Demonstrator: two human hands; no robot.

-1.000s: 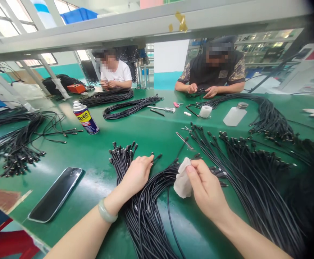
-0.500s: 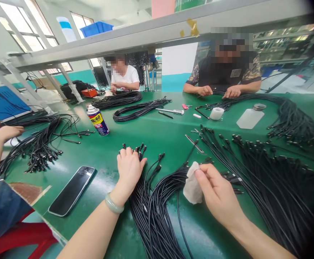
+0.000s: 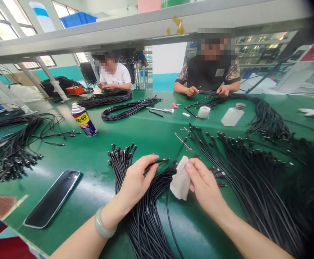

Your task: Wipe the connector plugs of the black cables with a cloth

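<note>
My left hand [image 3: 139,176], a pale green bangle [image 3: 103,223] at its wrist, is closed on black cable ends [image 3: 160,160] whose connectors stick out to the right past the fingertips. Beneath it runs a thick bundle of black cables [image 3: 148,223], with a cluster of connector ends [image 3: 120,154] just left of the hand. My right hand [image 3: 204,183] pinches a crumpled whitish cloth [image 3: 181,180] between thumb and fingers, close to the right side of the bundle. How many cables the left fingers hold is hard to make out.
A phone [image 3: 53,199] and a spray can [image 3: 83,120] stand on the left. More cables [image 3: 254,172] spread on the right. Beyond lie calipers [image 3: 160,110], a tape roll [image 3: 204,112] and a clear bottle [image 3: 232,116]. Two people work across the table under a shelf beam [image 3: 119,30].
My left hand has left the connector cluster, moving right toward the cloth with cable ends in its fingers. The right hand still pinches the cloth. The camera view has shifted right.
</note>
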